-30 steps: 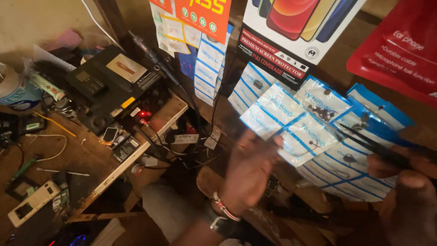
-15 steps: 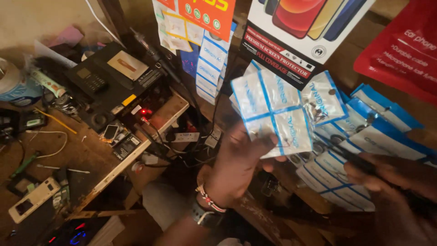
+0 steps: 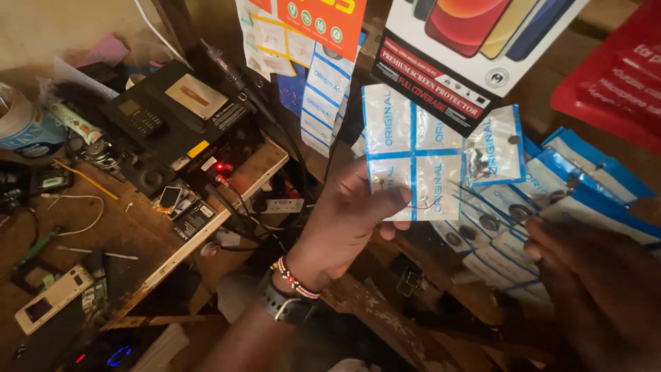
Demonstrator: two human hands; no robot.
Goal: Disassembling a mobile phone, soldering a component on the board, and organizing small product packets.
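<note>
At mid-frame the left hand pinches the lower edge of a sheet of packets, thumb and fingers pressed on its bottom-left pouch, holding it up just under the boxes at the top. The right hand, lower right, rests on a fan of packets; whether its fingers grip I cannot tell. The joined clear pouches look light, floppy and slick, with small parts inside, so an edge or seam is likely the safest hold. A cluttered bench lies left.
</note>
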